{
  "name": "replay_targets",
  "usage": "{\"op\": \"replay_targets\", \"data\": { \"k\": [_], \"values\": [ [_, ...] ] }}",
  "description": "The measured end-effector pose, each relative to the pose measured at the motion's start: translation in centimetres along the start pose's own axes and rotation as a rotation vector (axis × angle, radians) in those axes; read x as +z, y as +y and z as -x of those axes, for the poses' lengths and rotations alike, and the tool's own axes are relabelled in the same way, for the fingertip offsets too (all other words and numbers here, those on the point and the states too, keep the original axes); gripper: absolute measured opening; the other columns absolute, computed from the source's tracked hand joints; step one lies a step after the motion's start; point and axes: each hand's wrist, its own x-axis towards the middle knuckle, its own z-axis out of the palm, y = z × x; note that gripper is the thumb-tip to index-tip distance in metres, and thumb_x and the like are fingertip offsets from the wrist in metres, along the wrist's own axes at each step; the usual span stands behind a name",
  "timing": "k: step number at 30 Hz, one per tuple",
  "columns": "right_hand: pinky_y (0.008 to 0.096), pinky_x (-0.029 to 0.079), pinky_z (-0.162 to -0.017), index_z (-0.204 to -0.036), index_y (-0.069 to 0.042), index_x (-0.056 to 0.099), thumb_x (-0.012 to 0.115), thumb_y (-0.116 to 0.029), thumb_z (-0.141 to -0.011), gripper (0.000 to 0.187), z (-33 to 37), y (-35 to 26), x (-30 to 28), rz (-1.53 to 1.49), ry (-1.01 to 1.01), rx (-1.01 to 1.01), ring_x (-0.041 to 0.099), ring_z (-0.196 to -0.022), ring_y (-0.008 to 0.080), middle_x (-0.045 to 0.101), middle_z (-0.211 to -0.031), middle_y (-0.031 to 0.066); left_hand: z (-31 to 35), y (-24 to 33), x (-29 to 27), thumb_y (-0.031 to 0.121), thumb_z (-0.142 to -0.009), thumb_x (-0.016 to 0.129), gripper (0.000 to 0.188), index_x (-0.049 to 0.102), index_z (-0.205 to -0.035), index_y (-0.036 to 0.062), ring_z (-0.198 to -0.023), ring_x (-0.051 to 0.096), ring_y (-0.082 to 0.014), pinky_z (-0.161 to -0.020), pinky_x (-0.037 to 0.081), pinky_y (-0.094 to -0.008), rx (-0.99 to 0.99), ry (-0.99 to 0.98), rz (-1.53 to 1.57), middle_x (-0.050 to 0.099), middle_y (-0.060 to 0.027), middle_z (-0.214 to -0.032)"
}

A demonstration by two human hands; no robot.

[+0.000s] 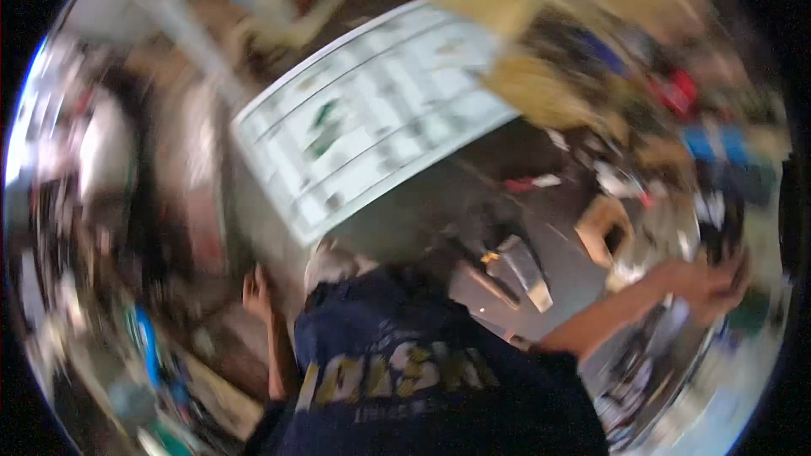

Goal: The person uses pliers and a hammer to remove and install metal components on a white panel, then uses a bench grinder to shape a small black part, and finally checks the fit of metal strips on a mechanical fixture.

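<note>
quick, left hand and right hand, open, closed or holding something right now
Left hand: nothing visible in it; too blurred to tell open from closed.
Right hand: blurred; cannot tell its grip or whether it holds anything.

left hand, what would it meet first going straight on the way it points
Ahead of the left hand, the way looks free just left of the white panel; blur leaves depth unclear.

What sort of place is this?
Probably a cluttered workshop or storeroom, though motion blur leaves that uncertain. It shows in the large pale panel with dark lines, the brown hollow block and the long dark piece with a pale tip lying on the grey floor.
</note>
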Motion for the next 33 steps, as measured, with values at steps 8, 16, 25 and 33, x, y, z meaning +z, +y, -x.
{"op": "replay_targets", "data": {
  "k": [8, 16, 25, 33],
  "values": [
    [0.0354, 0.051, -0.082, -0.106, -0.002, 0.068, 0.066, -0.001, -0.083, 0.023, 18.6, -29.0, 15.5, -0.737, -1.328, 0.274, 0.064, -0.093, 0.0299, 0.067, -0.101, 0.0143, 3.1, 9.4, 4.8, 0.013, -0.090, 0.070, 0.022, 0.069, -0.102, -0.0057, -0.075, 0.065, -0.0115, -0.068, 0.052, -0.0258, 0.054, 0.129, 0.008, 0.070, -0.0071, -0.085],
    [0.0410, 0.045, -0.095, -0.109, -0.003, 0.066, 0.064, -0.004, -0.083, 0.025, 26.1, -27.2, 24.5, -0.664, -1.455, 0.059, 0.058, -0.109, 0.0337, 0.066, -0.109, 0.0163, 7.4, 7.5, 8.2, 0.015, -0.095, 0.062, 0.015, 0.065, -0.101, 0.0012, -0.093, 0.064, -0.0156, -0.082, 0.055, -0.0337, -0.585, -0.113, 0.595, 0.065, -0.0080, -0.104],
    [0.0397, 0.048, -0.092, -0.108, -0.004, 0.066, 0.064, 0.001, -0.080, 0.028, 23.1, -13.8, 21.5, -0.282, -1.436, 0.325, 0.061, -0.104, 0.0310, 0.066, -0.110, 0.0156, 4.6, 5.5, 8.9, 0.018, -0.100, 0.052, 0.031, 0.053, -0.123, -0.0027, -0.103, 0.058, -0.0207, -0.106, 0.042, -0.0421, -0.538, -0.308, 0.821, 0.061, -0.0077, -0.109],
    [0.0594, 0.034, -0.100, -0.126, -0.009, 0.056, 0.065, -0.039, -0.084, 0.052, 29.2, -7.7, 20.6, 0.309, -1.055, 0.230, 0.048, -0.120, 0.0415, 0.053, -0.129, 0.0232, 3.5, 7.8, 7.5, 0.037, -0.100, 0.050, 0.058, 0.038, -0.142, -0.0002, -0.123, 0.050, -0.0327, -0.110, 0.035, -0.0436, -0.509, -0.505, 0.526, 0.051, -0.0201, -0.134]
  ]
}}
